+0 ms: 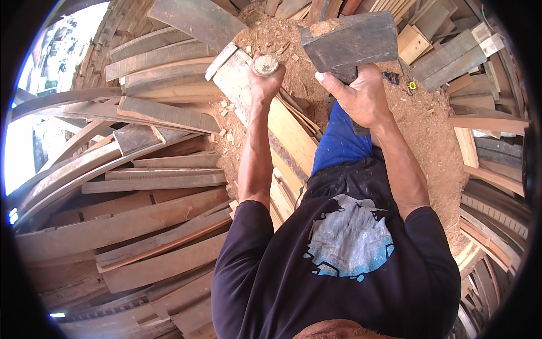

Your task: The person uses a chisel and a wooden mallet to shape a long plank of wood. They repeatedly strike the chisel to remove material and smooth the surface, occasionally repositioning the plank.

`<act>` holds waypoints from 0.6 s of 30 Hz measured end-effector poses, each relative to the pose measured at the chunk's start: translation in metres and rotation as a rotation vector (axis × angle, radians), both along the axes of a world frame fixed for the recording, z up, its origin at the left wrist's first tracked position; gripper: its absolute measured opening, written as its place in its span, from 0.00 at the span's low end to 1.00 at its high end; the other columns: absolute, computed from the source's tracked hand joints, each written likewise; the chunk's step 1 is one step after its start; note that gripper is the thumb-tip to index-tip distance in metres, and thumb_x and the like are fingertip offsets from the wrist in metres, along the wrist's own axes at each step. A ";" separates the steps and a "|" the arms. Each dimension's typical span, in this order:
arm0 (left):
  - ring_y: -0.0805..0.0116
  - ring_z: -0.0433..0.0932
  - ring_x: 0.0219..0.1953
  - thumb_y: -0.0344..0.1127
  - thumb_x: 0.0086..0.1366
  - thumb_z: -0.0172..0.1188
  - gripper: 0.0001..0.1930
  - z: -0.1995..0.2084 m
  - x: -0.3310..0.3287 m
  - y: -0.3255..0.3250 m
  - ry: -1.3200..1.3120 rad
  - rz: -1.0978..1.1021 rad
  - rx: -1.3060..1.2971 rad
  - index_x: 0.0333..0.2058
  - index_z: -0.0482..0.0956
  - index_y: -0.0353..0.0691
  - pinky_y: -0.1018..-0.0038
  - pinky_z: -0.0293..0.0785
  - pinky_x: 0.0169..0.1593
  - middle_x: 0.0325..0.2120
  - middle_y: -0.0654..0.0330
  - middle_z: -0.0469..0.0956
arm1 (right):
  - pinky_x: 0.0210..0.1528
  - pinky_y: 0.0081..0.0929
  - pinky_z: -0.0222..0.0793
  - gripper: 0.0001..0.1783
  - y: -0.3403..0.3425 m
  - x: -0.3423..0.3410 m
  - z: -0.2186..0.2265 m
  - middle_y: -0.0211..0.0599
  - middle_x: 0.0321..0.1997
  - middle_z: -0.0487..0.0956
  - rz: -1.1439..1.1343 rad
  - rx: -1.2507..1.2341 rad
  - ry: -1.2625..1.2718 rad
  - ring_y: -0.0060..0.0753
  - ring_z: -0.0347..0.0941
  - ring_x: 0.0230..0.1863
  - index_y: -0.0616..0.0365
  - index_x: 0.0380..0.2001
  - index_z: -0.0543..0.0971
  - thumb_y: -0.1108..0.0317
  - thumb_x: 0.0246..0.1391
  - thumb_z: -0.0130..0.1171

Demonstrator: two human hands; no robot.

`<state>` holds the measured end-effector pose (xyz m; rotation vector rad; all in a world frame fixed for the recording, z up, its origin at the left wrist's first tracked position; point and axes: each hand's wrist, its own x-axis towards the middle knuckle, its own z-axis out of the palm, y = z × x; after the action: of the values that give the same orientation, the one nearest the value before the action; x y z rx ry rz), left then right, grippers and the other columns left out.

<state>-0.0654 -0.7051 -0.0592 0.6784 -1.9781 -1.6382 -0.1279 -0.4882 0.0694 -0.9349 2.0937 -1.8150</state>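
Observation:
My left hand [265, 87] is closed round the upright handle of a chisel [266, 65]. Only its worn, round wooden end shows, and the blade is hidden below my fist. Beneath that hand lies a long, pale wooden plank [291, 121], running from the upper left down toward my legs. In my right hand [361, 96] is a mallet [353, 45] with a big, dark, blocky head. It is held up to the right of the chisel, apart from it. My fingers wrap its handle just below the head, and the handle's end shows below my wrist.
Stacked boards [164, 226] fill the left side, and more timber [491, 152] lines the right. Wood shavings and chips [423, 135] cover the floor. A small yellow object [411, 86] lies there beside a dark one [390, 77]. Larger offcuts [197, 20] lie at the far side.

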 end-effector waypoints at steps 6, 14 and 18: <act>0.73 0.80 0.30 0.27 0.56 0.66 0.12 -0.016 0.005 -0.009 -0.043 -0.018 0.026 0.38 0.75 0.38 0.76 0.77 0.37 0.28 0.63 0.81 | 0.40 0.30 0.75 0.14 0.005 0.001 0.006 0.40 0.37 0.85 -0.026 -0.005 -0.031 0.29 0.80 0.36 0.64 0.41 0.82 0.67 0.54 0.67; 0.74 0.80 0.33 0.25 0.55 0.66 0.12 -0.028 0.018 -0.012 -0.041 -0.106 -0.051 0.39 0.77 0.38 0.75 0.78 0.39 0.31 0.62 0.81 | 0.37 0.31 0.76 0.12 -0.014 -0.003 0.008 0.40 0.34 0.85 -0.053 -0.178 0.168 0.32 0.81 0.34 0.63 0.39 0.82 0.68 0.54 0.66; 0.69 0.81 0.41 0.26 0.54 0.67 0.16 -0.029 0.019 0.003 0.231 -0.065 -0.109 0.43 0.79 0.35 0.73 0.77 0.46 0.39 0.58 0.82 | 0.30 0.36 0.75 0.10 -0.048 0.000 -0.035 0.41 0.28 0.83 0.137 0.303 0.432 0.38 0.78 0.25 0.62 0.31 0.81 0.65 0.55 0.62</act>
<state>-0.0459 -0.7017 -0.0880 0.3700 -1.9215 -1.5553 -0.1275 -0.5360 0.0340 -1.4374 2.3855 -1.2622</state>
